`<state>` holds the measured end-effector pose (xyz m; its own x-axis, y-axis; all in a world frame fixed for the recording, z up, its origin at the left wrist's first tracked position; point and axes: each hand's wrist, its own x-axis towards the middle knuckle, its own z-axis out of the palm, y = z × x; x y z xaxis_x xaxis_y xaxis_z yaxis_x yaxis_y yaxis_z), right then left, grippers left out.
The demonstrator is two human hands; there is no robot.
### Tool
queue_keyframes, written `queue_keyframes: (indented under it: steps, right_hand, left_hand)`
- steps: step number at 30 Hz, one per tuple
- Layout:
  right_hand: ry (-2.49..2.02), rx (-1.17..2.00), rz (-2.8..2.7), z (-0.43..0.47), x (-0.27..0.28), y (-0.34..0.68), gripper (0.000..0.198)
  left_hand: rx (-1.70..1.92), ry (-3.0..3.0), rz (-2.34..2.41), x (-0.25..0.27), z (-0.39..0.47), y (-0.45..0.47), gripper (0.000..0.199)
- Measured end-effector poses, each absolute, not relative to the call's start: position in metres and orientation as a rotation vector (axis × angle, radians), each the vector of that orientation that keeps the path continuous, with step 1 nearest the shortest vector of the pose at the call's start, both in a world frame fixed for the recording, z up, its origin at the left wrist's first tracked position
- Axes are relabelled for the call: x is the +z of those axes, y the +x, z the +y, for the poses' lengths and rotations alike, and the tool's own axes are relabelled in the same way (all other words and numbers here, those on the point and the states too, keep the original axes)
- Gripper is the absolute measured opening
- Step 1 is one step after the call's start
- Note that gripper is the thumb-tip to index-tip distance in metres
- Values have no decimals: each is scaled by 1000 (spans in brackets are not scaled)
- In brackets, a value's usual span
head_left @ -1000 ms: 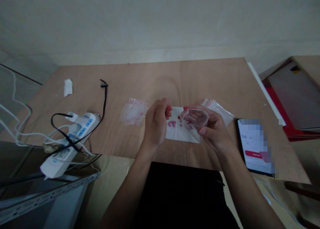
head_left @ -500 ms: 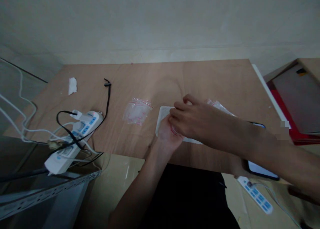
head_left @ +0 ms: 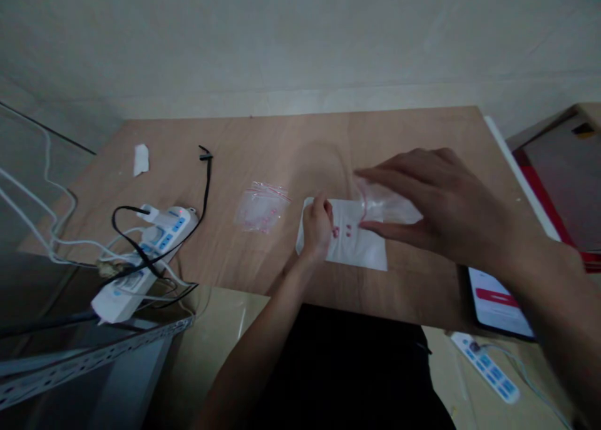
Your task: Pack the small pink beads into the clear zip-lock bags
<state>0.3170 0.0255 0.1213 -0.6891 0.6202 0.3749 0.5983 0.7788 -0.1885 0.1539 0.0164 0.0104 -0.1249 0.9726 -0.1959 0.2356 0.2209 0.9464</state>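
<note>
A white sheet lies on the wooden table in front of me, with a few small red pieces on it. My left hand rests at the sheet's left edge, its fingers curled closed; whatever they may hold is hidden. Above the sheet's right side, my right hand grips a clear zip bag with thumb and fingers at its pink-lined mouth. The bag's mouth points left, toward the red pieces. Left of the sheet, another clear zip bag lies flat with small pink-red bits in it.
A power strip with tangled cables hangs over the table's left front edge. A black cable and a white scrap lie farther back. A phone sits under my right forearm. Another power strip is on the floor.
My right hand has left my left hand, moved right and taken up the clear bag that lay on the table. The red pieces on the sheet are now uncovered.
</note>
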Motion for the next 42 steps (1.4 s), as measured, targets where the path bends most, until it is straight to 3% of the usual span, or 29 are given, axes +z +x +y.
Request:
queue_keyframes:
  steps: [3,6,14,26,32,36,42]
  right_hand:
    - [-1305,123,-2135,29,91,341,65]
    - [-1590,81,-1904,28,49,353,64]
    - [-1836,160,-1997,20,-31,346,70]
    - [-1853,217,-1946,15,-29,343,88]
    - [-1856,262,-1856,14,-28,347,93]
    - [-1833,260,-1812,14,-27,347,89]
    - [-1825,268,-1781,15,-29,347,87]
  left_hand:
    - [943,1522,1646,8,20,155,34]
    - [813,1831,1657,2,21,160,25]
    - [536,2221,1732,-16,20,161,29]
    - [529,2270,1852,-5,20,155,32]
    - [553,2028,2185,21,33,101,40]
    - [165,1628,2452,27,47,63,64]
    - [41,1660,2306,19,54,44,58]
